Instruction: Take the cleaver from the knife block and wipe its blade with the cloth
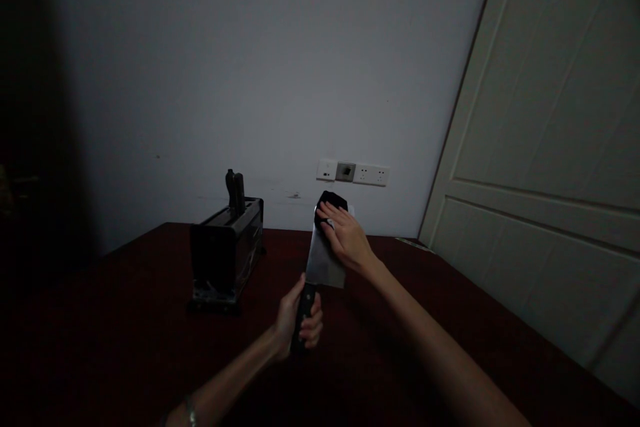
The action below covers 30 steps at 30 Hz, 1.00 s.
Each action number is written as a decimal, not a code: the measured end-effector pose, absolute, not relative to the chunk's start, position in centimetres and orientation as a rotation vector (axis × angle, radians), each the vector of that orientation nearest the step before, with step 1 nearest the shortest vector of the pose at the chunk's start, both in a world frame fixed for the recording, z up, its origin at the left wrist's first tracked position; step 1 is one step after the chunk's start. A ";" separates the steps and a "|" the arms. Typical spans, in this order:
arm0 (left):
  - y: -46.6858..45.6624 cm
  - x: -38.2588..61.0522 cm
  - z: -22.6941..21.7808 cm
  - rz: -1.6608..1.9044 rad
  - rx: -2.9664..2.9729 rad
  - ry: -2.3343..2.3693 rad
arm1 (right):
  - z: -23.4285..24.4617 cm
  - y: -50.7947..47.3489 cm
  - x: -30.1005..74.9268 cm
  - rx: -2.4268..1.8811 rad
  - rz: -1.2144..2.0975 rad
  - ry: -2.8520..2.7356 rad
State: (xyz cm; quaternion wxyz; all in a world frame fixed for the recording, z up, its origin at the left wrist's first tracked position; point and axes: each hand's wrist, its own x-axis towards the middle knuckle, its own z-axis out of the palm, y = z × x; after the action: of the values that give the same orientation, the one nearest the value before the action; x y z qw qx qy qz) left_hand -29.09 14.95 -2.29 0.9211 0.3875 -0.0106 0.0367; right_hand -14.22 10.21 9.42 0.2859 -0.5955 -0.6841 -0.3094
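My left hand is wrapped around the black riveted handle of a cleaver, which points up and away from me. Its broad metal blade faces me above the dark red table. Against the far end of the blade, my right hand presses a black cloth, fingers laid across it. The cloth covers the blade's top end, and part of it is hidden under the fingers.
Left of my hands stands a dark knife block with black knife handles sticking up. Behind the table is a pale wall with sockets. A panelled door borders the right side.
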 end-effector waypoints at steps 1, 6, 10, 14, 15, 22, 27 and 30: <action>15.1 -29.1 -2.3 0.082 0.789 -0.028 | 9.0 10.0 -14.4 -1.593 -0.820 -1.835; 16.0 -29.3 -1.9 0.179 0.742 0.001 | 4.1 6.8 -17.2 -1.535 -0.688 -2.001; 16.2 -29.4 -1.7 0.202 0.735 0.006 | 2.9 5.9 -17.4 -1.504 -0.645 -2.087; 15.8 -29.4 -2.0 0.146 0.737 -0.088 | 6.0 8.0 -13.8 -1.543 -0.727 -1.943; 15.8 -29.4 -2.1 0.126 0.739 -0.096 | 7.0 8.6 -12.9 -1.562 -0.740 -1.906; 15.9 -29.3 -2.2 0.087 0.756 -0.104 | 7.0 7.6 -12.8 -1.555 -0.744 -1.896; 16.3 -29.4 -2.1 0.111 0.752 -0.032 | 3.3 5.2 -16.8 -1.474 -0.638 -2.136; 16.3 -29.4 -2.1 0.107 0.778 -0.023 | 3.9 5.5 -16.8 -1.464 -0.652 -2.163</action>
State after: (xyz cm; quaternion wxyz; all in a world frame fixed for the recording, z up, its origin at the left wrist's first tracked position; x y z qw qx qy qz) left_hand -29.42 16.26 -2.10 0.9238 0.3791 -0.0112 0.0521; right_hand -16.84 5.47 3.94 0.2228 -0.5303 -0.7832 -0.2362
